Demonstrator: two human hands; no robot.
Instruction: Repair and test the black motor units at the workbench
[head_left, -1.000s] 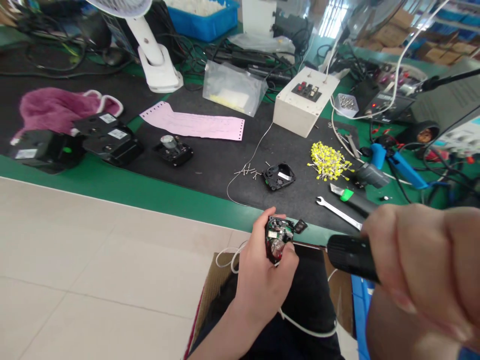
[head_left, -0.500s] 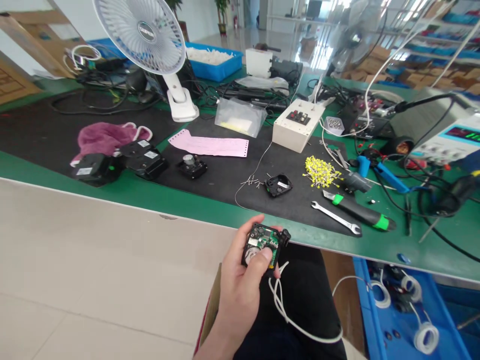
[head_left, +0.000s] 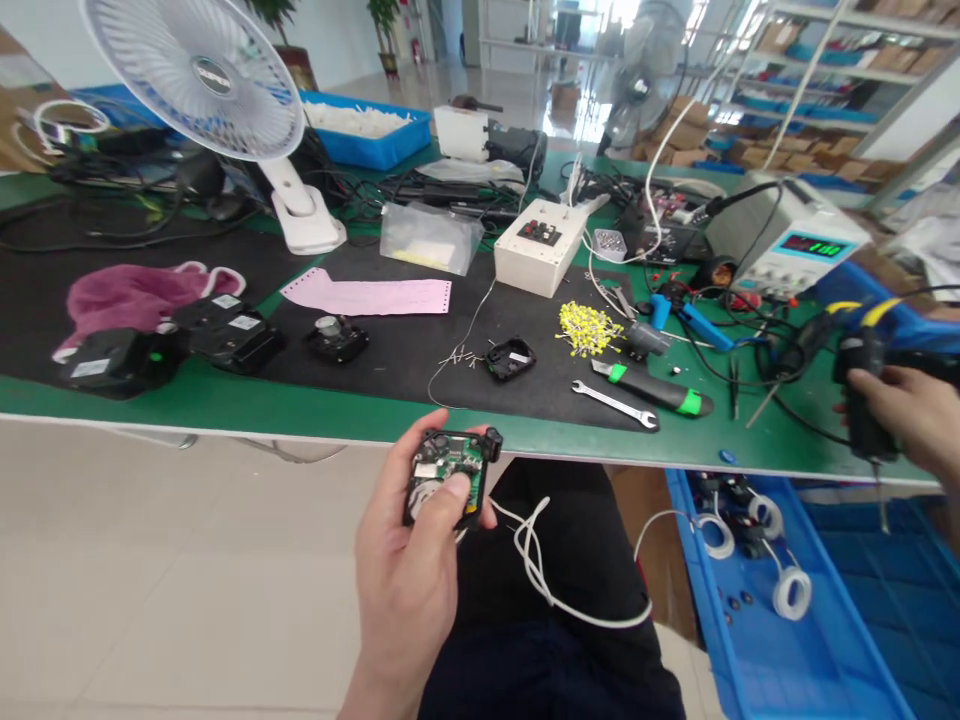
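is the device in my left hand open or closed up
Open: the device in your left hand shows its green circuit board uncovered.

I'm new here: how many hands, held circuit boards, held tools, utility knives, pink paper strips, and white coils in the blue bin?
Hands (left hand, right hand): 2
Held circuit board: 1
Held black-handled tool: 1
Utility knife: 1
Pink paper strip: 1
White coils in blue bin: 3
Total: 9

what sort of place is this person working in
Most likely an electronics assembly or repair workshop: there's a bench power supply with a lit display, an exposed circuit board in the left hand, and coiled white cables in a blue bin.
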